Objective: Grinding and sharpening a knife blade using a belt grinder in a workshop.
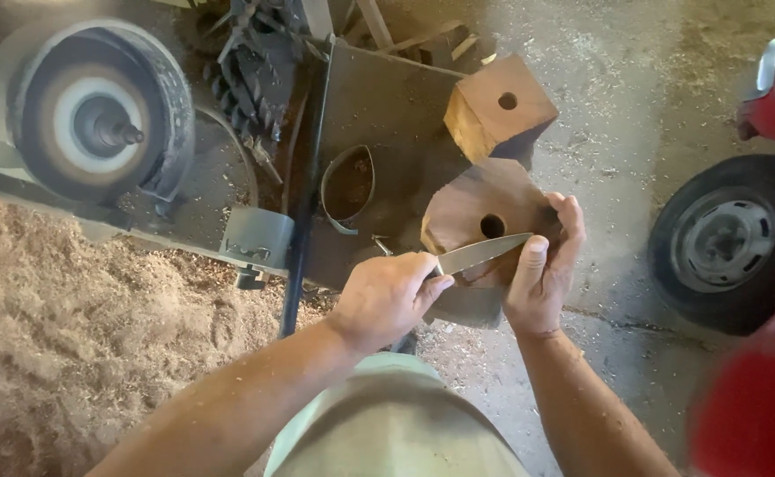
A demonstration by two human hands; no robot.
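Looking left of the block (pixel 471 216), we see a heap of pale, fluffy sawdust (pixel 60 336) and a grey, round wheel (pixel 96 110) with a steel hub. Our left hand (pixel 387 296) is closed round the handle of a knife (pixel 480 252), its thin bright blade lying across the block's face. Our right hand (pixel 542 274) cups the block's right edge, thumb near the tip. We judge a slip on the hard, rough wood could cut that thumb.

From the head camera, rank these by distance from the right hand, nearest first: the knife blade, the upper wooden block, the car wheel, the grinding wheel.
1. Knife blade, touching the right hand.
2. Upper wooden block, above.
3. Car wheel, far right.
4. Grinding wheel, upper left.
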